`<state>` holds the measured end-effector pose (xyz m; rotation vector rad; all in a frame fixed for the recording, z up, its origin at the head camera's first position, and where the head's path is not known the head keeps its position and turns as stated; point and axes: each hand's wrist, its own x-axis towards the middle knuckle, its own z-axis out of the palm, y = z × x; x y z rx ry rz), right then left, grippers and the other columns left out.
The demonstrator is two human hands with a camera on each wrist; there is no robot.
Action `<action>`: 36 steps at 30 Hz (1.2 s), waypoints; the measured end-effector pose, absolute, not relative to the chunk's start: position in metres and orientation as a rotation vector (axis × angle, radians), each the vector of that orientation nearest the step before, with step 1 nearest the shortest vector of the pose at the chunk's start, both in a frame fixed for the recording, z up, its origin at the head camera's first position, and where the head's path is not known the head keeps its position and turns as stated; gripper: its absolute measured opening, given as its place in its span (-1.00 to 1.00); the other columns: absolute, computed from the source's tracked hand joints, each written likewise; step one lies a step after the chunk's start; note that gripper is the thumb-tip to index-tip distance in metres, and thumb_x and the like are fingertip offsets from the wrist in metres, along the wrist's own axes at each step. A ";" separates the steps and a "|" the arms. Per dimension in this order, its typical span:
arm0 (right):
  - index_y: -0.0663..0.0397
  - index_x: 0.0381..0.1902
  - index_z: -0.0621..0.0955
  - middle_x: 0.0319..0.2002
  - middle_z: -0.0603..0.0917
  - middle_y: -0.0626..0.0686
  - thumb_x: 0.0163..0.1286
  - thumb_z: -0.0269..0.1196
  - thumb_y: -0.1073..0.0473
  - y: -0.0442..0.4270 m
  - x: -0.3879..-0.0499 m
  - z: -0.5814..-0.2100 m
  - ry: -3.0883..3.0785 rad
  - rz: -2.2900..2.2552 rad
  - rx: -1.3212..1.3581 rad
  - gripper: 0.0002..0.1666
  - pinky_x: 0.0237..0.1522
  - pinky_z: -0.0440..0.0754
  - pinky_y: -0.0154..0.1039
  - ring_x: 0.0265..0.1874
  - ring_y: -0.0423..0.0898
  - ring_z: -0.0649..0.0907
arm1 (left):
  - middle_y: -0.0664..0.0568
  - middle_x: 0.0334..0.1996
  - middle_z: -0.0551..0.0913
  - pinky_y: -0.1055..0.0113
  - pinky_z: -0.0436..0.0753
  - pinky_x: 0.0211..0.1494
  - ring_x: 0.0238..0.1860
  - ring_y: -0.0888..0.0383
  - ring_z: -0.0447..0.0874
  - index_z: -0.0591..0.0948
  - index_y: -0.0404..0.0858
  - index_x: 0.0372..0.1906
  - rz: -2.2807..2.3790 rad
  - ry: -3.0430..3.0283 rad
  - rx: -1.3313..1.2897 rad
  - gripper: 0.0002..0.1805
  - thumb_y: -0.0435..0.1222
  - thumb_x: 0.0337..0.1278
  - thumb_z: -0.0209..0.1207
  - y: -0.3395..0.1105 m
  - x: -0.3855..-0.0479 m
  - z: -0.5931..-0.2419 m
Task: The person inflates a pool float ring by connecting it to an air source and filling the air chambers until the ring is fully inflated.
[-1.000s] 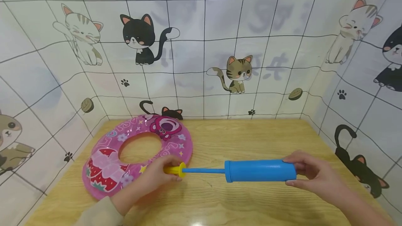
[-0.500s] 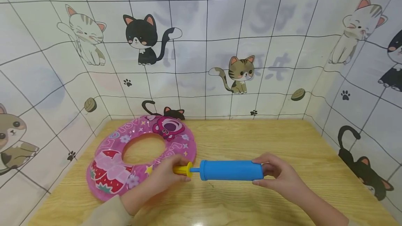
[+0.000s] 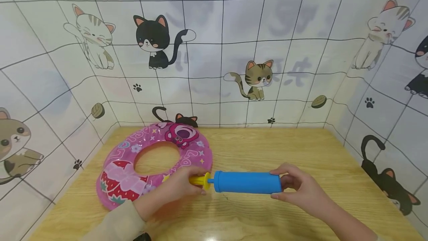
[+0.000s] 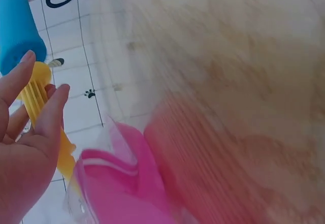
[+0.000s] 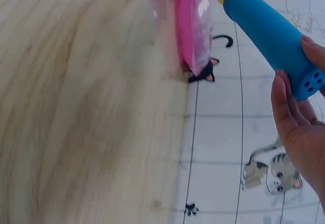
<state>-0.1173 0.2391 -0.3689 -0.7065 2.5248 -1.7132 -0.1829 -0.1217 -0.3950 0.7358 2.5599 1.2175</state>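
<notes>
A blue hand pump (image 3: 249, 182) with a yellow handle (image 3: 198, 181) lies level between my two hands, above the table. My left hand (image 3: 182, 186) grips the yellow handle, also visible in the left wrist view as a ribbed yellow grip (image 4: 36, 94). The far right end of the blue barrel is pinched between the thumb and fingers of my right hand (image 3: 297, 186). Small holes dot that end of the barrel (image 5: 271, 36) in the right wrist view. Only a short bit of blue rod shows between handle and barrel. Behind my left hand lies a pink swim ring (image 3: 113, 155), partly covered by it.
The wooden table (image 3: 267, 148) runs back to a wall covering (image 3: 207, 58) printed with cats and grid lines. The same covering rises at the left and right sides. The swim ring takes up the table's left part.
My right hand has pushed the barrel left towards the handle, so the long exposed rod has slid almost wholly inside. In the last half second the hands have hardly moved.
</notes>
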 end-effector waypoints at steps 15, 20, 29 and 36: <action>0.30 0.15 0.52 0.08 0.54 -0.12 0.01 0.30 0.72 0.326 -0.104 -0.359 2.588 -1.735 -0.978 -0.31 -0.20 0.67 -0.33 -0.15 -0.17 0.67 | 0.28 -0.21 0.64 0.22 0.59 0.04 -0.17 0.20 0.55 0.67 -0.10 0.00 1.089 2.560 0.781 -0.63 -0.08 0.10 0.37 -0.141 -0.186 -0.399; 0.25 0.14 0.53 0.05 0.55 -0.16 0.04 0.31 0.68 0.334 -0.103 -0.357 2.639 -1.665 -0.865 -0.33 -0.23 0.69 -0.30 -0.13 -0.19 0.67 | 0.32 -0.14 0.60 0.13 0.55 0.13 -0.08 0.23 0.54 0.60 -0.08 0.10 1.020 2.560 0.844 -0.62 -0.06 0.23 0.26 -0.141 -0.183 -0.399; 0.19 0.14 0.52 0.04 0.54 -0.25 0.15 0.35 0.52 0.298 -0.111 -0.366 2.520 -1.713 -0.772 -0.43 -0.23 0.69 -0.23 -0.13 -0.16 0.68 | 0.28 -0.29 0.58 0.42 0.60 -0.10 -0.31 0.29 0.57 0.60 -0.13 0.03 1.051 2.488 0.882 -0.67 -0.14 0.20 0.29 -0.129 -0.180 -0.395; 0.16 0.09 0.54 0.01 0.56 -0.14 0.17 0.40 0.40 0.261 -0.120 -0.373 2.439 -1.763 -0.708 -0.49 -0.23 0.69 -0.19 -0.17 -0.07 0.68 | 0.27 -0.28 0.59 0.43 0.60 -0.10 -0.26 0.26 0.54 0.61 -0.17 0.04 1.059 2.533 0.873 -0.65 -0.17 0.17 0.32 -0.123 -0.179 -0.394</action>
